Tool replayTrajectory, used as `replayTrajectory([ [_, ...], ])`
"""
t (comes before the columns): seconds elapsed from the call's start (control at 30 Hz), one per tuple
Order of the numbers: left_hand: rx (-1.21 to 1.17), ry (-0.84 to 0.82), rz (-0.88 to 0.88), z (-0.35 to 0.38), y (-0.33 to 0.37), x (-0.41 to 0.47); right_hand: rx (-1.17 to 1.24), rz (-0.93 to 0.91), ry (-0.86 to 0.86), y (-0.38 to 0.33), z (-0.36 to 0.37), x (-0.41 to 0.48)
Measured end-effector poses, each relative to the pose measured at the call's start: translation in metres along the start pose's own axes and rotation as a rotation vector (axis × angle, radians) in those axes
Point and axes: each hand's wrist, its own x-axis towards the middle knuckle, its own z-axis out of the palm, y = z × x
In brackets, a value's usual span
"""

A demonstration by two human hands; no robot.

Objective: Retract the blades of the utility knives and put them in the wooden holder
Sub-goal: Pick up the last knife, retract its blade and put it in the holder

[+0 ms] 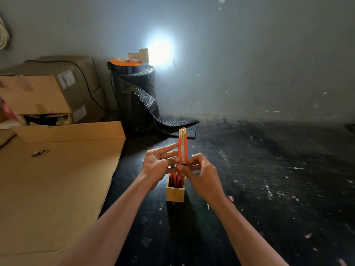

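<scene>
An orange utility knife (182,146) with a metal rail stands upright just above the small wooden holder (175,194) on the dark floor. My right hand (199,173) pinches its lower end near the slider. My left hand (159,164) touches the knife's left side with fingers spread. Its tip points up; I cannot tell whether a blade sticks out. Other orange knives (175,180) stand inside the holder, partly hidden by my hands.
A flattened cardboard sheet (57,179) lies to the left with a small metal object (39,153) on it. Cardboard boxes (48,89) are stacked behind. A black bubble-wrap roll (136,96) stands by the wall, topped by an orange reel. Paper scraps litter the floor.
</scene>
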Motion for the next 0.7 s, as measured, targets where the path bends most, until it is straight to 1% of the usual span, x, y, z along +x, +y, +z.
replayTrajectory([
  [0.1,-0.002,-0.017,-0.03,-0.003,-0.011,0.002,0.095,0.017,0.026,-0.002,0.0,0.01],
  [0.2,0.011,-0.038,-0.027,-0.004,-0.023,0.005,0.109,-0.003,0.028,0.005,0.002,0.025],
  [0.3,0.044,0.04,-0.03,-0.007,-0.039,0.013,0.125,0.0,-0.01,0.018,0.008,0.037],
  [0.4,0.294,0.133,-0.012,-0.016,-0.064,0.022,0.1,0.069,0.004,0.035,0.016,0.048],
  [0.47,0.48,0.137,-0.004,-0.023,-0.081,0.025,0.064,0.112,-0.012,0.048,0.022,0.055],
  [0.53,0.611,0.122,-0.037,-0.027,-0.097,0.028,0.035,0.136,-0.023,0.06,0.029,0.062],
  [0.7,0.685,0.106,-0.159,-0.032,-0.13,0.034,-0.034,0.174,-0.059,0.083,0.049,0.074],
])
